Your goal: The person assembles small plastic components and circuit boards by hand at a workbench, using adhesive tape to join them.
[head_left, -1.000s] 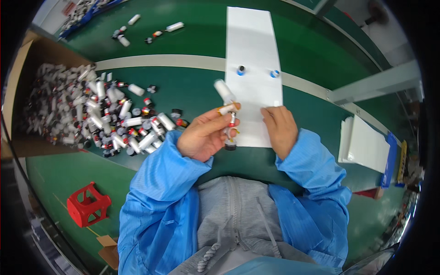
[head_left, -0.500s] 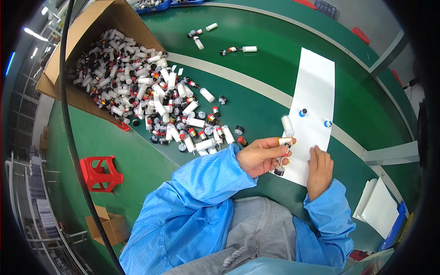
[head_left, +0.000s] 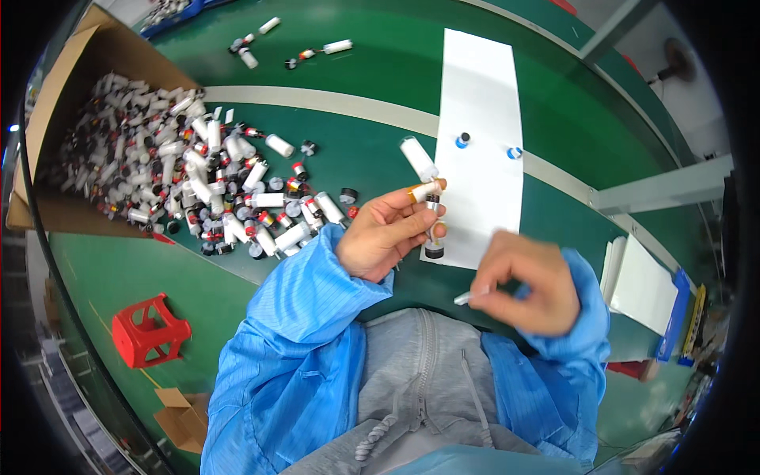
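My left hand (head_left: 384,237) is closed around a group of small cylindrical parts, held over the near left edge of a white sheet (head_left: 483,87). From its fingers a white cylinder (head_left: 418,158) sticks out at the far side. A short white piece with an amber band (head_left: 425,191) lies across the fingertips, and a black-ended clear part (head_left: 434,249) hangs below. My right hand (head_left: 530,281), blurred, pinches a small whitish piece (head_left: 463,299) near my body. Two small blue-and-black parts stand or lie on the sheet, one (head_left: 462,141) left of the other (head_left: 514,153).
A cardboard box (head_left: 146,49) tipped on its side spills a heap of white, black and red parts (head_left: 229,186) across the green table. Several loose parts (head_left: 338,47) lie farther back. White papers (head_left: 645,281) rest at the right; a red stool (head_left: 150,331) stands on the floor.
My right hand has come off the white sheet toward my body and now pinches a small piece. My left hand keeps its grip on the cylindrical parts. The whole view has shifted.
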`<control>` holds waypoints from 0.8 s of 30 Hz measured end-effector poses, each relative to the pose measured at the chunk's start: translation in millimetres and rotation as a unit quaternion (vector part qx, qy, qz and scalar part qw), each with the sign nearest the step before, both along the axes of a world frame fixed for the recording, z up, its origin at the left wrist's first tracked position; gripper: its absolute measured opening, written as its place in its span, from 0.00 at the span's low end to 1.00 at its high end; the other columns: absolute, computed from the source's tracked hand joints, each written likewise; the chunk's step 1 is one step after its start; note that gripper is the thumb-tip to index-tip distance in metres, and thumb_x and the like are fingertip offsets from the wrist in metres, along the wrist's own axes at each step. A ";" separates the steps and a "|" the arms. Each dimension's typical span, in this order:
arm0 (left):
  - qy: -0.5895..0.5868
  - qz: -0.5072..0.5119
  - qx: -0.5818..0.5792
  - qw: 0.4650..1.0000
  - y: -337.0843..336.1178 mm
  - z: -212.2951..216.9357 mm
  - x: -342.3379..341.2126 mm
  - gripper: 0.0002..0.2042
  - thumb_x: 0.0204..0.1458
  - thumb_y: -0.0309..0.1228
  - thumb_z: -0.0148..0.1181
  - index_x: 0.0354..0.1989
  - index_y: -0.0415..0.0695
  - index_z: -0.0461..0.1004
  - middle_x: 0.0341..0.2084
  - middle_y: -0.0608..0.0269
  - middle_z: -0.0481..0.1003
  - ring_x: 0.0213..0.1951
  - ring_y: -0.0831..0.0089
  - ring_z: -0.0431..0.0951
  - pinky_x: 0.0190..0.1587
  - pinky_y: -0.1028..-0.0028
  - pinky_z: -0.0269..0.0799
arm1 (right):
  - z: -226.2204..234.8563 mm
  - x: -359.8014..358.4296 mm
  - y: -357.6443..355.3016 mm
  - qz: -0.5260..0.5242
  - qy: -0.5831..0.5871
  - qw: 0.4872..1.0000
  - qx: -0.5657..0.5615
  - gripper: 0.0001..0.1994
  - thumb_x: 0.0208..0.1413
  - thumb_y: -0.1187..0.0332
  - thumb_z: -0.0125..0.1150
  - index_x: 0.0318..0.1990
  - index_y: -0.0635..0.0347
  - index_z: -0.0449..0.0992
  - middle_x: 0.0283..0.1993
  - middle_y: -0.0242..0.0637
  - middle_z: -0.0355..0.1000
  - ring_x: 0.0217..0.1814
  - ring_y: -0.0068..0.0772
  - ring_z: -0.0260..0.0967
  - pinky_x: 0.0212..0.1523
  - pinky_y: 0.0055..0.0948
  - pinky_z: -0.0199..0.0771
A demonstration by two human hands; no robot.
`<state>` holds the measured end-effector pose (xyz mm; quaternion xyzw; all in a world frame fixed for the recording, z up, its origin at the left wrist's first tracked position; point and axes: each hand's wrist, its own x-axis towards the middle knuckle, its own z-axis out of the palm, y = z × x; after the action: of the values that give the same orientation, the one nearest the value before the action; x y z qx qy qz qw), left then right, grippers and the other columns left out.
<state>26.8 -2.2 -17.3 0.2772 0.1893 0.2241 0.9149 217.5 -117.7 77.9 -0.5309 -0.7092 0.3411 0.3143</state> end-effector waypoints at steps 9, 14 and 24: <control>0.030 0.041 0.127 0.991 -13.7 9.3 8.6 0.21 0.58 0.20 0.53 0.61 0.37 0.65 0.40 0.59 0.75 0.38 0.73 0.75 0.44 0.76 0.71 | -62.2 -8.3 30.0 -0.134 0.489 0.844 -0.177 0.07 0.58 0.73 0.60 0.38 0.70 0.77 0.34 0.40 0.77 0.35 0.26 0.74 0.39 0.24 0.74; 0.033 0.129 0.329 0.935 -20.8 2.3 13.4 0.16 0.55 0.16 0.55 0.54 0.32 0.70 0.44 0.58 0.72 0.39 0.74 0.78 0.42 0.78 0.73 | -73.4 -13.4 27.8 -0.177 0.429 0.876 -0.131 0.06 0.56 0.76 0.61 0.40 0.70 0.77 0.35 0.42 0.78 0.35 0.27 0.75 0.39 0.24 0.75; 0.107 -0.030 0.501 0.858 4.9 39.2 15.1 0.11 0.52 0.15 0.58 0.44 0.32 0.76 0.45 0.54 0.75 0.39 0.73 0.78 0.45 0.73 0.75 | -81.0 16.5 41.7 -0.018 0.490 0.836 -0.249 0.16 0.50 0.73 0.68 0.46 0.66 0.73 0.36 0.38 0.76 0.32 0.23 0.74 0.35 0.21 0.75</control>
<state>41.9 2.7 21.8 0.7258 0.1400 0.2303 0.6329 234.0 -76.0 -3.1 -0.3676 -0.3443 0.7157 0.4838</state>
